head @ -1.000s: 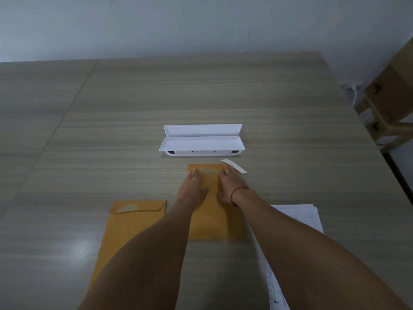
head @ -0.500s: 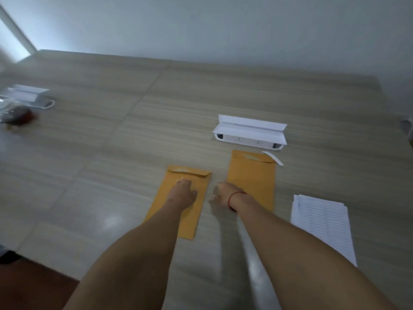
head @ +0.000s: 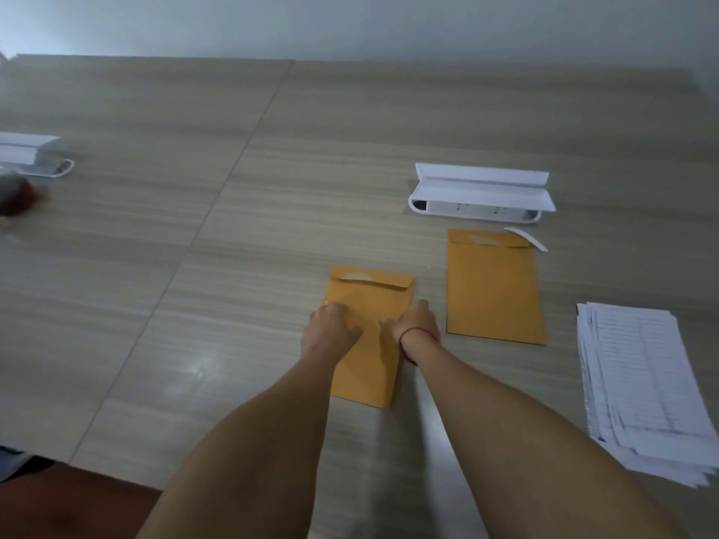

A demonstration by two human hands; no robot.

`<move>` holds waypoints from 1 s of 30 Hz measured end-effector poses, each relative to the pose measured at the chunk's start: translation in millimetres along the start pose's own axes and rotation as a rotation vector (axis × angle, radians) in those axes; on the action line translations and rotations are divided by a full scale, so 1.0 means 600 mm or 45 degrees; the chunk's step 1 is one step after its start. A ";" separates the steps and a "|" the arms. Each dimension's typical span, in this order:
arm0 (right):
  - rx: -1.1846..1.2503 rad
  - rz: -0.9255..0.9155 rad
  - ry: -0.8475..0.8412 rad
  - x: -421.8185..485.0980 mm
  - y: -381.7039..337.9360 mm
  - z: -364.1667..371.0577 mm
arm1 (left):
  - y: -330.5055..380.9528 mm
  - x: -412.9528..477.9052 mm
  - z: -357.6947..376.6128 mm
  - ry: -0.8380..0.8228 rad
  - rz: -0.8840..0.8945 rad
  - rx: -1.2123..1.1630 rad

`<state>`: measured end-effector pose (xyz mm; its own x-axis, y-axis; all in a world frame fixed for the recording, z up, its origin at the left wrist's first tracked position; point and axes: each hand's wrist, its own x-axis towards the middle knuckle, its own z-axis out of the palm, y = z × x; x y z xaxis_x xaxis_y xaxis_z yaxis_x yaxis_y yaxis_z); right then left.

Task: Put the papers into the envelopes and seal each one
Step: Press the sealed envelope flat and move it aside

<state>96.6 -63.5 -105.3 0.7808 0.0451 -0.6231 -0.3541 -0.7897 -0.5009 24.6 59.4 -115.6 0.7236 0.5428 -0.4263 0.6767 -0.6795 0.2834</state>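
Pale wood-grain table (head: pixel 194 227) runs back to a plain wall, under dim light. Toward its near edge lies a manila envelope (head: pixel 371 301), flap end pointing away. The left hand (head: pixel 330 330) rests on its left side and the right hand (head: pixel 414 322) on its right side. Both are seen from behind, so I cannot tell whether the fingers lie flat or curl over the edges.

A second envelope (head: pixel 494 289) lies apart to the right, flap down, with a white liner strip (head: pixel 526 239) at its far corner and an open white case (head: pixel 482 192) just beyond. The paper stack (head: pixel 646 387) sits by the table's right edge.

This looks like the start of filling the near envelope. One hand should pin the body while the other lifts the flap fully. The sheets look wider than the envelope, so they likely need folding. Push them past the fold line, then press the flap from the middle outward.
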 end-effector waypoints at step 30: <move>-0.467 -0.118 0.235 0.016 0.299 -0.269 | 0.310 -0.171 0.147 -0.023 -0.036 0.039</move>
<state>124.0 -303.4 -104.1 0.8917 0.0422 -0.4507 -0.0975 -0.9544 -0.2821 64.0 -166.2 -94.8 0.7016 0.5533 -0.4491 0.6921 -0.6791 0.2445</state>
